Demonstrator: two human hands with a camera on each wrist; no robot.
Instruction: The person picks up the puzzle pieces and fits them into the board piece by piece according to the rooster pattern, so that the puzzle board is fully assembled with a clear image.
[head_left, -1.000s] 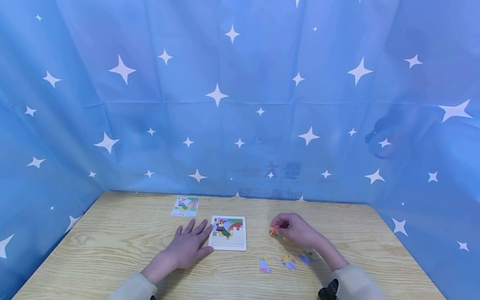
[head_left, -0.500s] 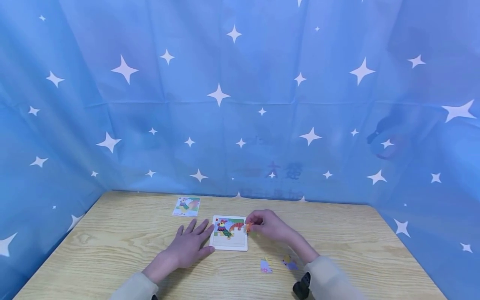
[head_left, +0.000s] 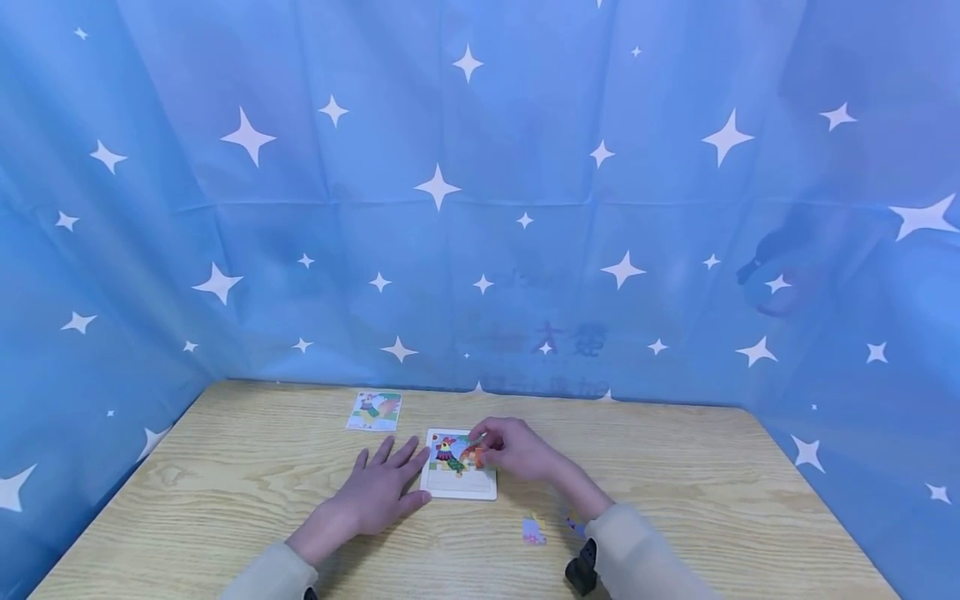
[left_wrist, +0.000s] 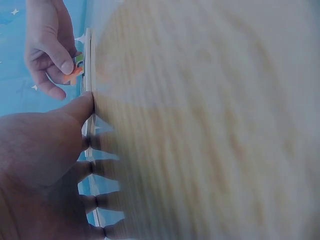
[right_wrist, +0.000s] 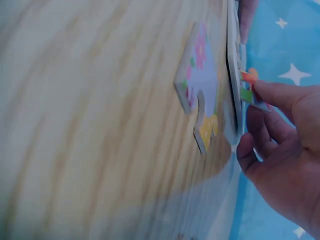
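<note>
A white-framed puzzle board [head_left: 462, 488] with a partly filled rooster picture lies on the table. My left hand [head_left: 375, 493] rests flat beside it, fingers spread, thumb and a fingertip touching its left edge. Over the board's right part, my right hand [head_left: 519, 450] pinches an orange piece between thumb and fingers. In the right wrist view that piece [right_wrist: 246, 94] shows orange and green, held by the right hand [right_wrist: 290, 130] at the board [right_wrist: 234, 65]. The left wrist view shows the left hand [left_wrist: 50, 155] against the board's edge and the right hand [left_wrist: 50, 47] beyond.
A small rooster picture card [head_left: 373, 412] lies behind the left hand. A lilac and yellow puzzle piece [head_left: 534, 529] lies in front of the board to the right, with another piece [head_left: 575, 525] partly hidden by the right sleeve. A blue star-patterned curtain [head_left: 480, 208] stands behind the table.
My right hand has moved left with the orange piece, from the table right of the board to over its right part. The left hand has stayed at the board's edge.
</note>
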